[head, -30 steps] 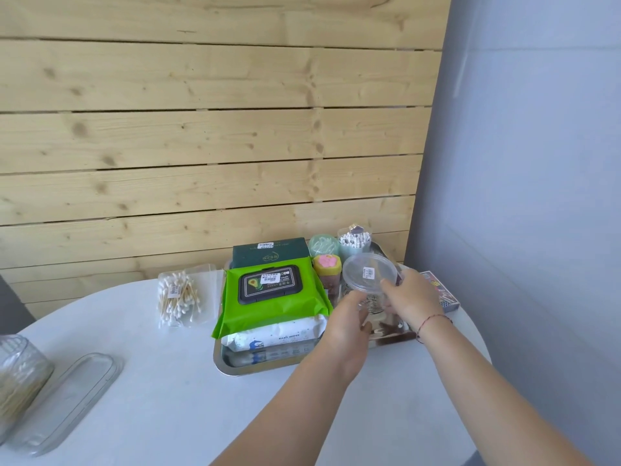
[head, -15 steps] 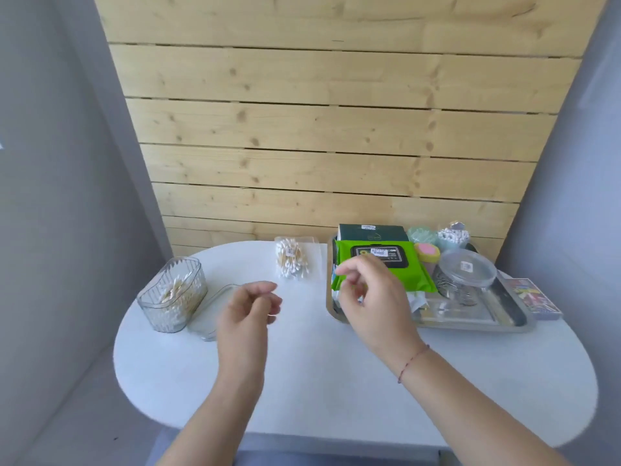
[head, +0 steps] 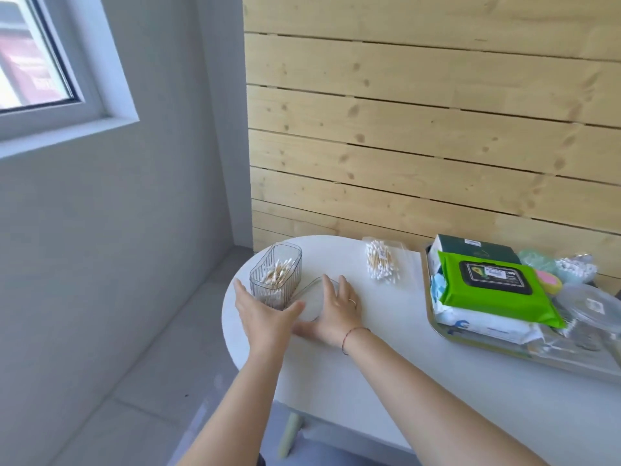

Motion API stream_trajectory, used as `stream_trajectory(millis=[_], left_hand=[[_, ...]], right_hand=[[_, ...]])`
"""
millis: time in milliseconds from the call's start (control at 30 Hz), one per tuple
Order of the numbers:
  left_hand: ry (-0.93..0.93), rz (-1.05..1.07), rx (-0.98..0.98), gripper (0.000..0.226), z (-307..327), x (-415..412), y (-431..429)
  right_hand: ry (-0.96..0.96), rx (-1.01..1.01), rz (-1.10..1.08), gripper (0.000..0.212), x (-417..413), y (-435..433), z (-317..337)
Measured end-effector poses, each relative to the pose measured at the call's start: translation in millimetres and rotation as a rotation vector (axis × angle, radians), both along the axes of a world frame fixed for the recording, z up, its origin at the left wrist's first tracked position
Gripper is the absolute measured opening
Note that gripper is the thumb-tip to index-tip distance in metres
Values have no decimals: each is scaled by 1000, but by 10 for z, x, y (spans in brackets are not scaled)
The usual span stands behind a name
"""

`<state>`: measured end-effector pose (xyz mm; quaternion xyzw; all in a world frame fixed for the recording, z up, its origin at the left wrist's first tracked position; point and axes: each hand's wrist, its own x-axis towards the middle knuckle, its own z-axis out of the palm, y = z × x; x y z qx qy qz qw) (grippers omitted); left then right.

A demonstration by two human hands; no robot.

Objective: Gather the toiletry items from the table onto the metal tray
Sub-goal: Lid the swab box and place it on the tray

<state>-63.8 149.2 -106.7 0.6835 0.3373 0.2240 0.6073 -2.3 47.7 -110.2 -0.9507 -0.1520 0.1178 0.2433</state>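
Fingers [head: 242,290] of the left hand [head: 265,317] spread wide and loose, cupping toward the near wall of the ribbed clear cotton-swab holder [head: 276,275] without yet closing on it; whether the palm touches the plastic cannot be told. The right hand [head: 332,314] lies flat, fingers released, pressed on the holder's clear lid [head: 311,299], which lies on the white counter [head: 386,348] just right of the holder.

A second ago both hands were at the metal tray [head: 433,326], setting down a round clear container; half a second ago they were crossing the counter empty. Now they have arrived at the counter's far left end, well apart from the tray. That suggests the round container is delivered and the holder and lid are the next pick.

Beyond the right fingers, a clear pack of cotton swabs [head: 381,262] also waits on the counter, near the tray's left rim. The tray already carries a green wipes pack [head: 494,284], a dark green box [head: 473,247] and smaller items, so the job looks well along, with these pieces still to gather.
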Motion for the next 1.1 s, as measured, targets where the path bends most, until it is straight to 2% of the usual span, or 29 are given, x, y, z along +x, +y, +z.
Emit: stream_trajectory(millis=[133,167,267,333,433,633,733,867,933,1000,1033,1100], left_hand=[[-42,3,49,114,-57,117,96],[-29,15,61,104,-69,137,105],[-6,46,92,55,-48,140,114],[-15,10,80,50,-16,114,105],[-31,-146,34,58,57,33,10],[28,-555,17,54,124,-200,-498],[38,-642,68,53,107,-266,-766],[57,-782,119,58,86,-311,-1093],[65,-831,151,72,98,-326,-1174],[48,-880,225,105,167,-348,-1282],[21,-875,308,118,218,-372,-1310],[-136,-822,515,127,352,-443,-1362]], right_hand=[[-43,21,-33,122,25,55,-23],[-48,32,-32,121,18,38,-26],[-56,54,-25,115,-62,-78,-6],[-62,86,-25,112,-149,-233,74],[-106,149,-9,111,-321,-542,268],[-146,238,0,96,-720,-1410,602],[-154,210,-31,88,-878,-1803,682],[-203,247,-92,88,-981,-2119,726],[-215,280,-99,90,-987,-2163,756],[-188,387,-116,90,-1009,-2231,778],[-150,482,-134,88,-1009,-2243,795],[-40,754,-177,85,-1010,-2242,852]])
